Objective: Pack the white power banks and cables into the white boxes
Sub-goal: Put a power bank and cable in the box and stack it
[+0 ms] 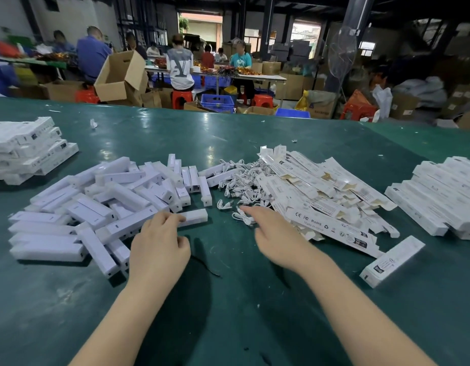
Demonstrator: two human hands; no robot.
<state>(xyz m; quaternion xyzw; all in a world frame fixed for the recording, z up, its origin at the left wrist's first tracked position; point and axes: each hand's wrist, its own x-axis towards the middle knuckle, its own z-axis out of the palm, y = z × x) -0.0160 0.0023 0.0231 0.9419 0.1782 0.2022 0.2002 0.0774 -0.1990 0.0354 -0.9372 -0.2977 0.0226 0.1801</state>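
Note:
A heap of white power banks (pixel 102 204) covers the left middle of the green table (pixel 228 299). My left hand (pixel 160 244) has its fingertips curled onto one power bank (pixel 194 217) lying at the heap's near right edge. A tangle of white cables (pixel 241 180) sits in the middle. My right hand (pixel 276 233) reaches over the nearest cable (pixel 243 217), fingers extended and touching it. Flat, unfolded white boxes (pixel 326 202) are piled to the right of the cables. One closed white box (pixel 392 261) lies at the near right.
Stacks of closed white boxes stand at the far left (pixel 28 149) and the far right (pixel 444 196). Beyond the table's far edge, people sit at other tables among cardboard cartons (pixel 120 75), blue crates (pixel 218 103) and red stools.

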